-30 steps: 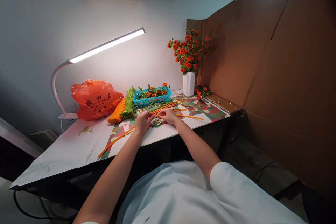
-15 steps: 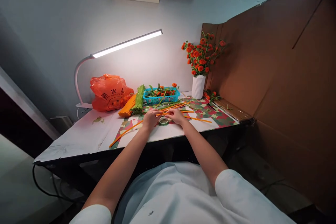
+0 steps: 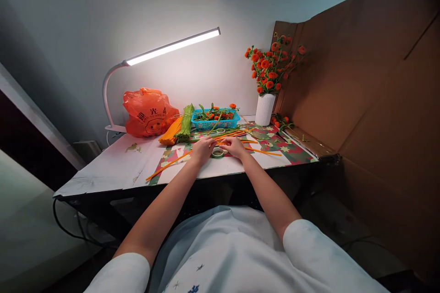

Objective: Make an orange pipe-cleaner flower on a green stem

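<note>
My left hand (image 3: pixel 202 150) pinches a long orange pipe cleaner (image 3: pixel 168 165), whose free end slants down toward the front edge of the table. Close beside it, my right hand (image 3: pixel 234 146) has its fingertips closed on the orange stems, and one orange end (image 3: pixel 264 151) sticks out to the right. The fingertips nearly meet; exactly how the stems cross between them is too small to see. Just below the fingers lies a roll of green tape (image 3: pixel 217 153). More orange pipe cleaners (image 3: pixel 237 134) are spread out behind my hands.
A blue basket (image 3: pixel 215 125) of orange flowers stands behind, beside a green pipe cleaner bundle (image 3: pixel 186 123) and an orange bundle (image 3: pixel 171 132). A red plastic bag (image 3: pixel 147 112) and a lit lamp (image 3: pixel 173 46) are leftward. A white vase (image 3: pixel 265 110) of flowers stands right, near a cardboard wall (image 3: pixel 357 78).
The head view has shifted slightly, so the scene sits a little higher and further right. Both hands stay together at the orange stems, with only small finger movement.
</note>
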A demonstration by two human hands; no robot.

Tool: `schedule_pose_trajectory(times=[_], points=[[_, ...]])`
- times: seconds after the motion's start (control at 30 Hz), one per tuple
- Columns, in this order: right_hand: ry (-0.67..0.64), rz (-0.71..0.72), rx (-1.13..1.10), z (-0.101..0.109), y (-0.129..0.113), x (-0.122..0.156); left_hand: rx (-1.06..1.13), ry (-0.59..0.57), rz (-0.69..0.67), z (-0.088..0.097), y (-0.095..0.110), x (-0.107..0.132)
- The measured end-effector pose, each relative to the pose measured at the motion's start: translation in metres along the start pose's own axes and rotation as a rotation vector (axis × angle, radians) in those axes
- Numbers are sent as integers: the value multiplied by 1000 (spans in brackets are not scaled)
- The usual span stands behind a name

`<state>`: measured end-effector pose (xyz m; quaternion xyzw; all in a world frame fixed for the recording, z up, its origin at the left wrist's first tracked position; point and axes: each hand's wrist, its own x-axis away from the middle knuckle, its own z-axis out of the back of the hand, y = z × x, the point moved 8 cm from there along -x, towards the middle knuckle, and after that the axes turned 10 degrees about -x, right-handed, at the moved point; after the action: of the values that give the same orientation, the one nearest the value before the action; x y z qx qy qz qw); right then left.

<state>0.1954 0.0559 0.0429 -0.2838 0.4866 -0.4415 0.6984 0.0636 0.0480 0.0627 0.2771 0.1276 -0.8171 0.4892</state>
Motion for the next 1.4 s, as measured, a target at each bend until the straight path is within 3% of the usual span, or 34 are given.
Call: schedule_pose_trajectory(times=[0.37,0.7,1.2,1.4], points=[[-3,69,25,1,-1,-2,110,-45,-31,-10,-2,-2],[109,145,38,7,-10,0,255,-79,-23,-14,-1,-4],[70,91,30,6,6,-3,356,37,-22,-11,-3,-1],[61,79,50,7,5,-1,370,22,-3,-13,-4,0]])
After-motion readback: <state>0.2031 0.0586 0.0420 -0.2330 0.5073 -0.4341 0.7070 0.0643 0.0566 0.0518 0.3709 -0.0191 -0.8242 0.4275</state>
